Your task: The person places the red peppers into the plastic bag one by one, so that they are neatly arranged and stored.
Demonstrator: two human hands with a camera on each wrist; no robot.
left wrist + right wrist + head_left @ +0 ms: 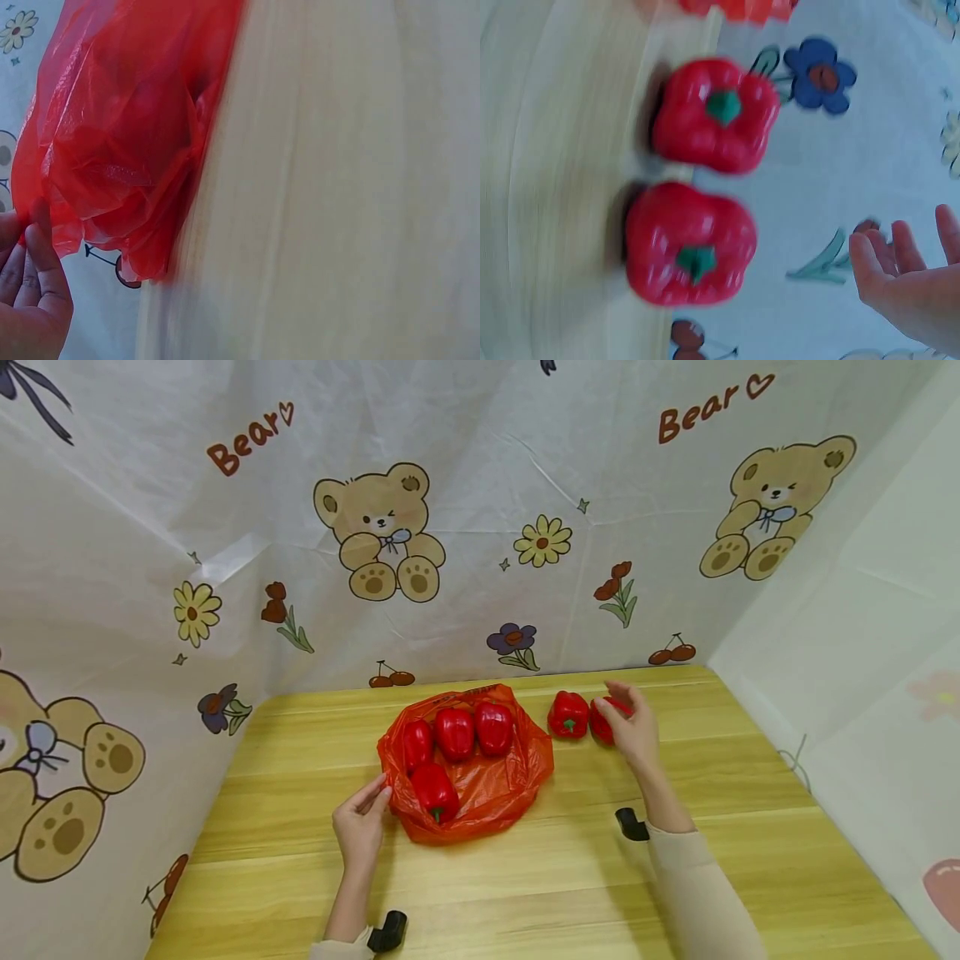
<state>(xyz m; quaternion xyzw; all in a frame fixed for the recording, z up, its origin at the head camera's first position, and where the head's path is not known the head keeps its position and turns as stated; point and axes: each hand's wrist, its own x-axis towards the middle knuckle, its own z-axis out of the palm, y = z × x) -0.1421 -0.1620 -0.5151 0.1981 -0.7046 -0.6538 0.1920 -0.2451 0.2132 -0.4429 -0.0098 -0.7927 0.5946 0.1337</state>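
Note:
A red plastic bag (487,797) lies spread wide on the table with several red bell peppers (455,733) inside it. My left hand (362,825) pinches the bag's left rim between thumb and fingers; the left wrist view shows the thin film of the bag (127,150) rising from those fingertips. Right of the bag stand two more peppers, one nearer the bag (716,116) and one farther right (691,244), both with green stems. Over the farther one is my right hand (633,727), fingers spread and apart from it in the right wrist view, holding nothing.
The wooden table (540,893) meets a white cloth backdrop (480,585) printed with bears and flowers. A thin pale cord (798,764) sits by the table's right edge. Black wrist mounts (388,932) show at both sleeves.

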